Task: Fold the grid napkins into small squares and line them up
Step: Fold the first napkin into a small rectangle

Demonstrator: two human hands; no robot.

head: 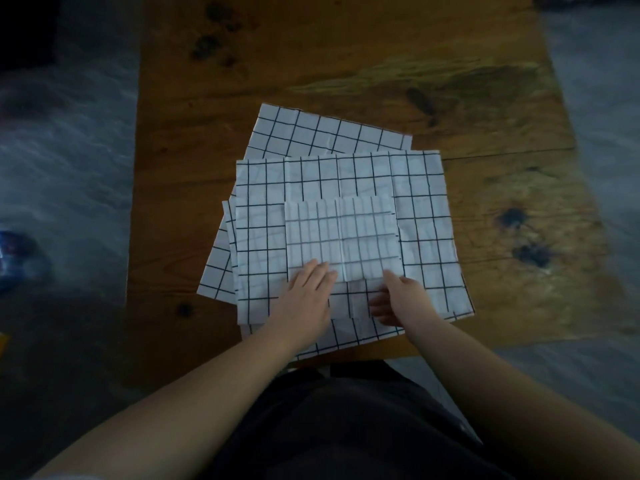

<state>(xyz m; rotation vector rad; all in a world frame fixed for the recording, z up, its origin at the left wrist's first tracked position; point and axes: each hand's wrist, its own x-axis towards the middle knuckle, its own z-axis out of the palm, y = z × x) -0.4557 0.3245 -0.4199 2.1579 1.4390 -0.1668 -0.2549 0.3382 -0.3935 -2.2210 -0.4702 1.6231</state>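
- Head view: folded napkin [343, 233] lies on top of the stack of unfolded napkins [426, 202], on the near part of the wooden table [346, 64], right in front of you.
- Left hand [308, 292]: fingers straight and flat, pressing its near-left corner.
- Right hand [398, 299]: thumb on top, fingers curled under at the near-right edge. Looks like a pinch; which layer, cannot tell.
- Step, as I read it: another fold to shrink it. Pin with the left, lift only the top piece, match corners, then crease.
- Risk: catching a stack layer too.
- Look: white cloth, thin black grid, centre crease visible.
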